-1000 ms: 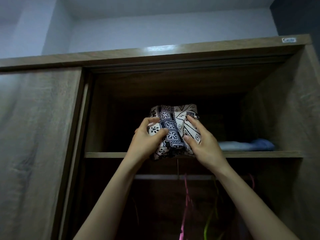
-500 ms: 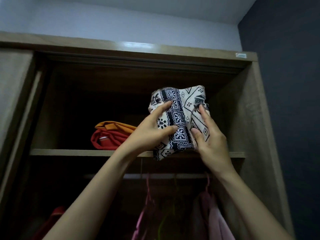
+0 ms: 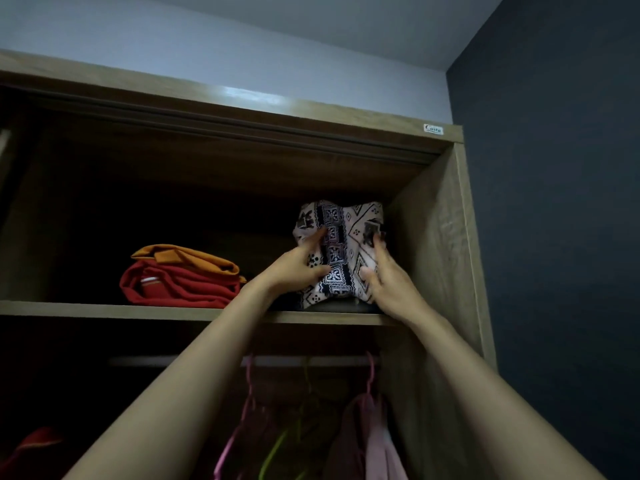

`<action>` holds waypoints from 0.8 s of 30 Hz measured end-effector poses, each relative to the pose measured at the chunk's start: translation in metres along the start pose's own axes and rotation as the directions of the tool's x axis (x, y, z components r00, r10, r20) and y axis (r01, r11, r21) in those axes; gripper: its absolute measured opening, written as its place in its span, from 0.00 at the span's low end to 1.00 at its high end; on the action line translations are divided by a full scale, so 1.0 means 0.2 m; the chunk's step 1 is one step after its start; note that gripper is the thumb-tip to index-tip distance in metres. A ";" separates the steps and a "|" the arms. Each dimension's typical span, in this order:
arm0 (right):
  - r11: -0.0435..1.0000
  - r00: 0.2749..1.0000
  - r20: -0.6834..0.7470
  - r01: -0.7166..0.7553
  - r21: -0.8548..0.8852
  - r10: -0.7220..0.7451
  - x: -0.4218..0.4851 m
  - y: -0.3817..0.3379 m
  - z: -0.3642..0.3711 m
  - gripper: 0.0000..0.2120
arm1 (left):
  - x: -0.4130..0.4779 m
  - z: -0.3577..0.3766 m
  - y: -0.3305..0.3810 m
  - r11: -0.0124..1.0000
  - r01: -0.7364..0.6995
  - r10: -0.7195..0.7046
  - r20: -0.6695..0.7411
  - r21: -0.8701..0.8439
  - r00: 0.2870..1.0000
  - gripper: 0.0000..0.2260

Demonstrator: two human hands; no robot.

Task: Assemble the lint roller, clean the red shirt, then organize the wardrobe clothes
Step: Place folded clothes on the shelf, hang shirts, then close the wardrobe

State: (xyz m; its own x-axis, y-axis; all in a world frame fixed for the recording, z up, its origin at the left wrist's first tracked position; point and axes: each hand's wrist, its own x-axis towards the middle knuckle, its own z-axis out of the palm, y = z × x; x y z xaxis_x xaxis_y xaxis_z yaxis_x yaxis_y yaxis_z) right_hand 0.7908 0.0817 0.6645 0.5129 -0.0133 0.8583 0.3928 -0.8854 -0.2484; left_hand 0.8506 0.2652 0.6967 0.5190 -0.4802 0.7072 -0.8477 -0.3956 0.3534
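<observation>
A folded white cloth with a dark blue geometric pattern [image 3: 346, 251] stands on the right end of the wardrobe's top shelf [image 3: 138, 310], close to the right side panel. My left hand [image 3: 298, 268] grips its left side and my right hand [image 3: 384, 278] grips its right side. A folded red shirt [image 3: 187, 287] lies further left on the same shelf, with a folded orange garment [image 3: 194, 259] on top of it.
Under the shelf a hanging rail [image 3: 145, 361] carries pink hangers [image 3: 247, 386] and a green one, with pink clothes [image 3: 377, 441] at the right. Something red [image 3: 34, 448] hangs at the lower left. A dark blue wall [image 3: 554, 237] adjoins the wardrobe's right side.
Both hands carried the patterned cloth to the right and pushed it deeper onto the shelf, near the side panel. My view turned right, so the sliding door left the picture.
</observation>
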 end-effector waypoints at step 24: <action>0.992 0.957 -0.281 0.036 -0.121 -0.069 -0.22 -0.22 0.20 0.25 | -0.39 -0.16 -0.14 0.863 -0.223 0.380 -0.294 0.453 0.877 0.23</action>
State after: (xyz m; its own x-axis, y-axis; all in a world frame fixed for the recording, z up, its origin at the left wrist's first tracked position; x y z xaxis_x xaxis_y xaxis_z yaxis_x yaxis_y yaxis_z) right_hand 0.7823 0.1391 0.6198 0.2491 -0.0821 0.9650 0.3161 -0.9349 -0.1612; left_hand 0.8305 0.3396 0.6503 0.1006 -0.3416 0.9345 -0.7976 -0.5891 -0.1295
